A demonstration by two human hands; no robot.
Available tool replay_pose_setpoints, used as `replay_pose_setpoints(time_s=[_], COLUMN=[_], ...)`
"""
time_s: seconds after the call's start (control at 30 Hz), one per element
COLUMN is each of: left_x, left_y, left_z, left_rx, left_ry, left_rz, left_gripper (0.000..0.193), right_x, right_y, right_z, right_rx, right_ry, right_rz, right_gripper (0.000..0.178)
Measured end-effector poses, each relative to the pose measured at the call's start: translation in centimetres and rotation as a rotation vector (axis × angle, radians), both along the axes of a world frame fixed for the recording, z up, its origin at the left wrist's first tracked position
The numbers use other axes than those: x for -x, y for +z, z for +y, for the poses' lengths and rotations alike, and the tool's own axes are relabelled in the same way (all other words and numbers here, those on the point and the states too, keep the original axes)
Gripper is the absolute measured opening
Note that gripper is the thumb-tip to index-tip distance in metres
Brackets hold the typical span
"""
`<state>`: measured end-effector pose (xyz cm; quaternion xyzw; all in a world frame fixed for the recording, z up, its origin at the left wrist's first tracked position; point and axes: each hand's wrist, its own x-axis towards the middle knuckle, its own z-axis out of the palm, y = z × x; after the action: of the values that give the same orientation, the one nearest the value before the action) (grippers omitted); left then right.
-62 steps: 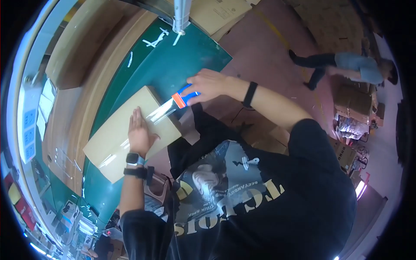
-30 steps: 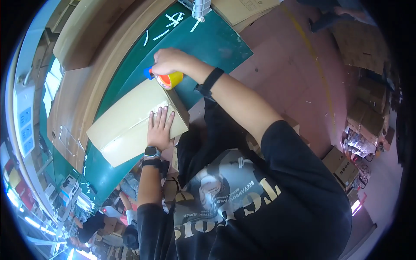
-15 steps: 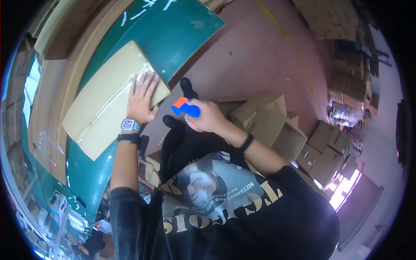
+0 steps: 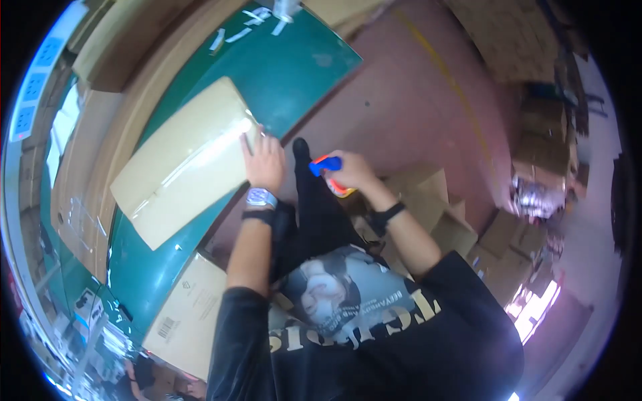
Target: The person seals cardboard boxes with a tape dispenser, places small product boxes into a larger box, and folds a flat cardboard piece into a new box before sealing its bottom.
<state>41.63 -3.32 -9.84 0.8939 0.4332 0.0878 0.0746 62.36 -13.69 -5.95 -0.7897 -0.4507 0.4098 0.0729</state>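
A long cardboard carton (image 4: 164,157) lies flat on the green tabletop (image 4: 294,73), with a shiny strip of clear tape along its middle. My left hand (image 4: 266,164) rests at the carton's near right end, its fingers apart over the edge where the tape runs out. It grips nothing that I can see. In the air to the right, my right hand (image 4: 354,172) is closed around a blue and orange tape dispenser (image 4: 326,165), apart from the carton.
A second carton (image 4: 190,314) with a printed barcode stands at the table's near side. Open boxes (image 4: 428,200) sit on the floor at my right, with stacked cartons (image 4: 542,137) beyond. Scraps of tape (image 4: 257,17) lie on the far tabletop. Another person's arm (image 4: 132,377) shows at lower left.
My left hand has slid from the carton's top to its right end. My right hand has moved right with the tape dispenser. The barcode carton has come into view at lower left.
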Motion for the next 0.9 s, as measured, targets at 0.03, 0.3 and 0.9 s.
replay_pose_setpoints(time_s=[0.03, 0.3, 0.9], left_x=[-0.6, 7.9, 1.3], left_y=[0.5, 2.7, 1.6], left_z=[0.7, -7.2, 11.3], left_rx=[0.012, 0.428, 0.076], left_ry=[0.077, 0.945, 1.225], left_rz=[-0.043, -0.589, 0.085], left_gripper=[0.018, 0.022, 0.099], right_x=[-2.1, 5.0, -0.8], right_y=[-1.0, -1.5, 6.8], right_z=[1.8, 28.7, 31.8], right_rx=[-0.178, -0.519, -0.301], right_ry=[-0.070, -0.056, 0.376], right_rz=[0.113, 1.130, 0.805], right_gripper=[0.041, 0.036, 0.060])
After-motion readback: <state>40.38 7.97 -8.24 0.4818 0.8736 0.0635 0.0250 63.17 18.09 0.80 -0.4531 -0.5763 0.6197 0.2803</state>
